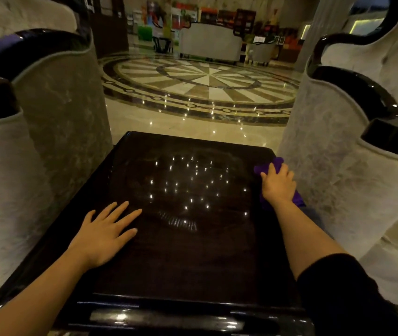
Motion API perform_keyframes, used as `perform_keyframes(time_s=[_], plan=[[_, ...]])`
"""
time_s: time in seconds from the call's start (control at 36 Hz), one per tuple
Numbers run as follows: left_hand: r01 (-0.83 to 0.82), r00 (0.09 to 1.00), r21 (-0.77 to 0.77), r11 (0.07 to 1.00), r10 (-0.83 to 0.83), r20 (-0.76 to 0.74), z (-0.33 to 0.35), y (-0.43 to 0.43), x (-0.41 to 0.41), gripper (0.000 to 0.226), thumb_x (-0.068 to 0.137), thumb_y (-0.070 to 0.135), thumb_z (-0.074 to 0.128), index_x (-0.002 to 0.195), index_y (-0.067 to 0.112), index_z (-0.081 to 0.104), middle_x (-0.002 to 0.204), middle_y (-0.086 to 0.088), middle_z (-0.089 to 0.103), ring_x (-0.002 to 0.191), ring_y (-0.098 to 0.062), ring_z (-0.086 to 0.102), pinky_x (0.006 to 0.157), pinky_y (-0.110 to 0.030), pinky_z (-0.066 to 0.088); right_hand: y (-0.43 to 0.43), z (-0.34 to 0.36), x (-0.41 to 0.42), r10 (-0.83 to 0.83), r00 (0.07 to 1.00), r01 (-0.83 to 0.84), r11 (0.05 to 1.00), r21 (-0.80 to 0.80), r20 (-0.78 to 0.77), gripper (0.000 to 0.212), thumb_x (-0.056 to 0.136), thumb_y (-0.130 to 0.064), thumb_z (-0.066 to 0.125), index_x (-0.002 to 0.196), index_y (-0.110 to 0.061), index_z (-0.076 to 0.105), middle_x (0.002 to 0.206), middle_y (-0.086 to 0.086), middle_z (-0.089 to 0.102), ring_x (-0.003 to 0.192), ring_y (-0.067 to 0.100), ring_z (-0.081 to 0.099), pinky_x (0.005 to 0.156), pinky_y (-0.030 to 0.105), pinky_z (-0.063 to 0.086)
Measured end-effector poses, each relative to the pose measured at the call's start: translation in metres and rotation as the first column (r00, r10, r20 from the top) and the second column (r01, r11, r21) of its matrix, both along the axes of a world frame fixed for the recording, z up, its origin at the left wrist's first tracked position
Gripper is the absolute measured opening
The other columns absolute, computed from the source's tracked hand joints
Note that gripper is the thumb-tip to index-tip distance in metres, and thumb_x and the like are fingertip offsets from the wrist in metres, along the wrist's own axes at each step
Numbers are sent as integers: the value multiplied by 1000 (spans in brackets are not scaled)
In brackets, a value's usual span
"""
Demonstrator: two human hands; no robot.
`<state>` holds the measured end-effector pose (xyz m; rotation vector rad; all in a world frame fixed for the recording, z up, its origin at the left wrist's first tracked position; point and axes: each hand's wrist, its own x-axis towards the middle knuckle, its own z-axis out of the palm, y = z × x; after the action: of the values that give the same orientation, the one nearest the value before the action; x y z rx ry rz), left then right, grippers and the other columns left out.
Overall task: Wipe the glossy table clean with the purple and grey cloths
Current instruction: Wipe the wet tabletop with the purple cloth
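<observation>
The glossy dark table (183, 251) fills the lower middle of the head view and mirrors small ceiling lights. My right hand (279, 184) presses the purple cloth (267, 167) onto the table's right edge, near the far corner; the cloth sticks out beyond my fingers and behind my wrist. My left hand (105, 235) lies flat on the left part of the tabletop, fingers spread, holding nothing. No grey cloth shows in this view.
A pale upholstered armchair (47, 132) with dark glossy trim stands close on the left, and another armchair (348, 151) crowds the right edge. Beyond the table lies polished marble floor (202, 81) with a round inlay, and more seating further back.
</observation>
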<state>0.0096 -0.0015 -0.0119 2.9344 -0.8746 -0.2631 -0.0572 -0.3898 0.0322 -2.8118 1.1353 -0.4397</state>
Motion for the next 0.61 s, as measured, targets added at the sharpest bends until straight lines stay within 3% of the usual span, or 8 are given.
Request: perform_keyframes(time_s=[0.17, 0.33, 0.61], plan=[[-1, 1000, -24, 1000, 0, -13, -1, 1, 0, 51, 91, 56, 18, 127, 50, -18, 156, 13, -6, 143, -11, -10, 115, -44, -3, -18, -16, 3, -20, 984, 41, 993, 114, -176, 59, 95, -49, 22, 145, -20, 13, 154, 19, 2, 138, 41, 9, 113, 50, 13], [3, 1000, -19, 1000, -3, -16, 5, -1, -4, 53, 92, 54, 20, 128, 45, -19, 156, 11, -6, 143, -12, -9, 115, -44, -2, -20, 0, -1, 59, 949, 19, 970, 241, -310, 59, 91, -59, 15, 144, -33, 3, 153, 16, -22, 140, 40, -10, 114, 53, -3], [-5, 999, 3, 1000, 5, -32, 13, -2, -12, 54, 94, 51, 18, 131, 37, -18, 157, 7, -7, 143, -15, -9, 117, -46, -2, -27, 29, -47, 182, 964, -114, 941, 320, -192, 58, 93, -53, 25, 143, -34, 3, 155, 20, -2, 141, 39, 6, 115, 48, 10]])
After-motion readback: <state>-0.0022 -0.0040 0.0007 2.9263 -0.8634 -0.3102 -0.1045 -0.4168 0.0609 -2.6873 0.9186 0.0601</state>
